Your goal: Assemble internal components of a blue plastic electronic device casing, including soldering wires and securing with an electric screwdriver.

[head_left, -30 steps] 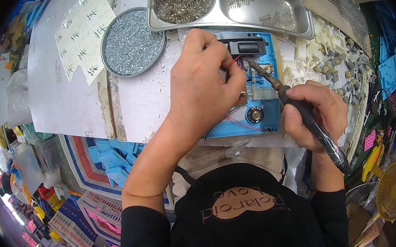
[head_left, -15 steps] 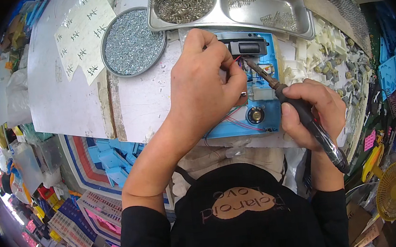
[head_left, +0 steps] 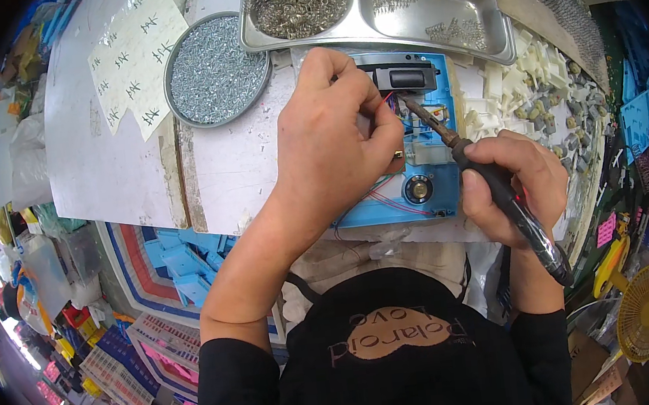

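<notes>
My right hand [head_left: 521, 179] grips a soldering iron [head_left: 508, 200] with a black handle. Its tip reaches down and left into an open blue plastic casing [head_left: 357, 215], close to a black part [head_left: 409, 79] at the far end. Over the casing's left side, my left hand [head_left: 333, 127] is closed in a pinch, with a thin red wire [head_left: 389, 97] at its fingertips beside the iron's tip. A small metal end pokes out below that palm; what it belongs to is hidden. Inside the casing are a round speaker [head_left: 418, 189] and several thin wires.
A round dish of small screws [head_left: 220, 70] stands to the left. Beyond the casing lies a metal tray [head_left: 368, 11] with springs. White plastic parts [head_left: 499, 104] are heaped at right, a yellow fan [head_left: 647, 312] stands lower right, and blue pieces [head_left: 186, 266] fill a box at left.
Both hands and the soldering iron keep almost the same place. The iron's tip stays beside the red wire, with only a very slight shift.
</notes>
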### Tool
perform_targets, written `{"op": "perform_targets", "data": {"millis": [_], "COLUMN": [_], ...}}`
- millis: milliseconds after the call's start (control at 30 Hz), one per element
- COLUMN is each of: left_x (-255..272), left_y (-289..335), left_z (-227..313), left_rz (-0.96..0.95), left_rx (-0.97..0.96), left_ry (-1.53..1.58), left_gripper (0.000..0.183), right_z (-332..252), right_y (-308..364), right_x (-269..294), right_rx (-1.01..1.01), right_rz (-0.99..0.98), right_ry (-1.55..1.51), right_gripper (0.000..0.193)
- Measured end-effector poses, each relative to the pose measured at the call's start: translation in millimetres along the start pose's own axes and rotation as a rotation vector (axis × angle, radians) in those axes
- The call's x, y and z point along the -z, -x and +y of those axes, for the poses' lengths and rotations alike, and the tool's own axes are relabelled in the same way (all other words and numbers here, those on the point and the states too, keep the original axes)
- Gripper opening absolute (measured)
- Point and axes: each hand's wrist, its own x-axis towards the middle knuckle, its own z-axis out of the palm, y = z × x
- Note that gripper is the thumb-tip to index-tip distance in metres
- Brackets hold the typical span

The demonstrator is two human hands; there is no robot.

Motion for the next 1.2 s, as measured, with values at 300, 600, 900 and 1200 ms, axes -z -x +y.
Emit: {"op": "perform_targets", "data": {"millis": [300,600,900,1200], "left_x": [-2.0,-2.3,-2.5,-2.6], "left_y": [-0.6,0.0,0.6,0.1], "left_z": [-0.8,-1.7,0.1,0.0], "left_rz": [0.028,0.026,0.014,0.010], "left_rx": [-0.040,-0.027,0.025,0.015], "left_ry": [-0.021,-0.004,-0.003,-0.023], "left_gripper": [0.009,0.008,0.010,0.010], "right_z": [-0.5,0.8,1.2,-1.0], "right_y": [-2.0,-2.1,1.5,1.3], "right_x": [-3.4,-4.5,0.7,3.1], "right_rx": [0.010,0.026,0.008,-0.007], "right_rz": [0.007,0.000,-0.005,-0.033], "right_ry": [-0.008,0.004,0.000,-0.001], "right_gripper": [0.026,0.026,0.026,0.028]}}
